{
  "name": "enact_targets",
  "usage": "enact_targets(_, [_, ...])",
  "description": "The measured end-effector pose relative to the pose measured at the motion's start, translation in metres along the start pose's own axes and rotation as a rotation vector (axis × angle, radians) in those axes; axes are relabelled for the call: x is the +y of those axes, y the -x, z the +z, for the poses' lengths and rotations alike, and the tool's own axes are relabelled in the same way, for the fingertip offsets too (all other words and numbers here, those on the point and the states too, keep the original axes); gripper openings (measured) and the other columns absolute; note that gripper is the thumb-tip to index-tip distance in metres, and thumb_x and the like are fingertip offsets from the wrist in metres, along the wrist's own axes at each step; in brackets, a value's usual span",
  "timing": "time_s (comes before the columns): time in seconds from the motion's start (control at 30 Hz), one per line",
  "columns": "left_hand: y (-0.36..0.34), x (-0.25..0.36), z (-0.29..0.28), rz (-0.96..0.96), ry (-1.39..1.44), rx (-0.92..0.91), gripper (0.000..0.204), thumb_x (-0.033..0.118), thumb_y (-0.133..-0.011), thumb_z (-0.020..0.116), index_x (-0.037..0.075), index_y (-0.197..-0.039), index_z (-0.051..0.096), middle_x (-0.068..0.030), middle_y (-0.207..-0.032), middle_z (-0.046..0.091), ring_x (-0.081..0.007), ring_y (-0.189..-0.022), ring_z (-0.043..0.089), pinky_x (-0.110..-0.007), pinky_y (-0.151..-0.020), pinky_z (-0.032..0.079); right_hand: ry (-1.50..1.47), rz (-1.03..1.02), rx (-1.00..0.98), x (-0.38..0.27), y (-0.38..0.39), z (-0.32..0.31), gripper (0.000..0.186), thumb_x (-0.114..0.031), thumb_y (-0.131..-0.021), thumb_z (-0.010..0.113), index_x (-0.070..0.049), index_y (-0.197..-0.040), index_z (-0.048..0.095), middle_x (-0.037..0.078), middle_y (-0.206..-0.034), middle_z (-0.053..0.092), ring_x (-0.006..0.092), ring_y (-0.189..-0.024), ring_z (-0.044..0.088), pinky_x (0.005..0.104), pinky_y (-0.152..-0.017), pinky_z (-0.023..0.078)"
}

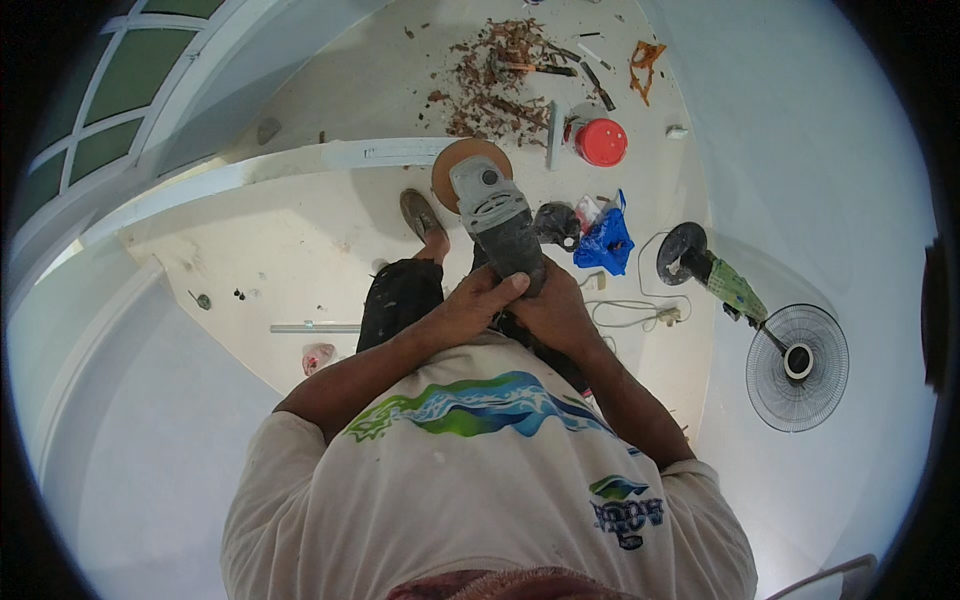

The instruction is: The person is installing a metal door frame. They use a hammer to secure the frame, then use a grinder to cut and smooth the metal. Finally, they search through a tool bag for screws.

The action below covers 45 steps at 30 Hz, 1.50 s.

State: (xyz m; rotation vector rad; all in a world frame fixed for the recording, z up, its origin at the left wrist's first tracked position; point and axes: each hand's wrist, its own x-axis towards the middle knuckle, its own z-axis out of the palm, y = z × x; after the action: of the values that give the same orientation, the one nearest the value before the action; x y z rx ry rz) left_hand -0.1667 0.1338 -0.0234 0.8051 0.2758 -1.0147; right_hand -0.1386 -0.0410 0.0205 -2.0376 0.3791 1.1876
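Observation:
Both of my hands are wrapped round the dark body of an angle grinder (pixel 500 215) in front of my waist. My left hand (pixel 470 303) grips its rear from the left, thumb lying across the top. From the right, my right hand (pixel 550 310) closes on the same part; some of its fingers are hidden under the tool. The grinder's grey head points away from me. A round brown disc (pixel 458 170) is fitted under the head, over the near end of a long pale board (pixel 350 155). Whether disc and board touch, I cannot tell.
Brown scraps (pixel 500 75) litter the far floor, with hand tools among them. To the right are a red-lidded tub (pixel 601 142), a blue plastic bag (pixel 606 240), a black bag (pixel 557 225) and a loose cable (pixel 640 305). A standing fan (pixel 797 365) is by the right wall.

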Motion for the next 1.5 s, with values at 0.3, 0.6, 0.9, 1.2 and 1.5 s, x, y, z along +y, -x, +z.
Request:
enact_targets(0.3, [0.010,-0.008,0.005,-0.021,0.026,0.108,0.062,0.043,-0.112,0.054,-0.006,-0.150,0.046,-0.0138,-0.140,0.060,-0.0179,-0.129,0.055,-0.034,-0.112,0.046,0.011,-0.057,-0.014,0.004,0.004,0.002,0.059,-0.029,-0.082,0.079,0.001,-0.129,0.062,0.025,-0.110,0.076,0.0435,-0.107,0.073,0.0487,-0.094,0.058])
enact_targets(0.6, [-0.020,0.003,0.017,-0.130,-0.072,-0.110,0.064,0.041,-0.110,0.059,-0.003,-0.154,0.045,-0.0162,-0.144,0.061,-0.0232,-0.134,0.056,-0.036,-0.115,0.043,-0.080,-0.106,0.056,0.030,0.017,-0.021,0.051,-0.029,-0.082,0.082,0.003,-0.119,0.069,0.017,-0.098,0.077,0.0301,-0.086,0.077,0.0409,-0.079,0.059])
enact_targets(0.9, [-0.006,0.032,-0.005,0.225,-1.107,0.148,0.043,0.021,-0.101,0.066,0.003,-0.140,0.064,-0.0194,-0.143,0.063,-0.0336,-0.136,0.059,-0.041,-0.110,0.049,-0.671,0.100,0.252,0.148,0.034,-0.036,0.032,-0.031,-0.097,0.075,-0.002,-0.107,0.069,0.011,-0.091,0.077,0.0123,-0.063,0.062,0.0306,-0.060,0.051])
enact_targets(1.2, [-0.043,0.083,-0.026,0.396,-2.108,0.538,0.081,0.028,-0.096,0.072,0.002,-0.162,0.034,-0.0169,-0.172,0.028,-0.0392,-0.161,0.020,-0.061,-0.125,0.022,-0.859,0.394,0.409,0.320,0.011,-0.014,0.040,-0.037,-0.094,0.080,-0.002,-0.108,0.069,0.014,-0.095,0.077,0.0166,-0.063,0.061,0.0313,-0.058,0.052])
enact_targets(1.5, [-0.035,0.040,0.001,0.603,-1.973,0.094,0.061,0.024,-0.097,0.070,0.002,-0.150,0.052,-0.0176,-0.161,0.046,-0.0395,-0.158,0.030,-0.055,-0.127,0.028,-1.091,0.570,0.358,0.387,0.049,0.054,0.040,-0.044,-0.099,0.074,-0.005,-0.096,0.070,0.007,-0.083,0.070,0.0183,-0.065,0.060,0.0348,-0.062,0.050])
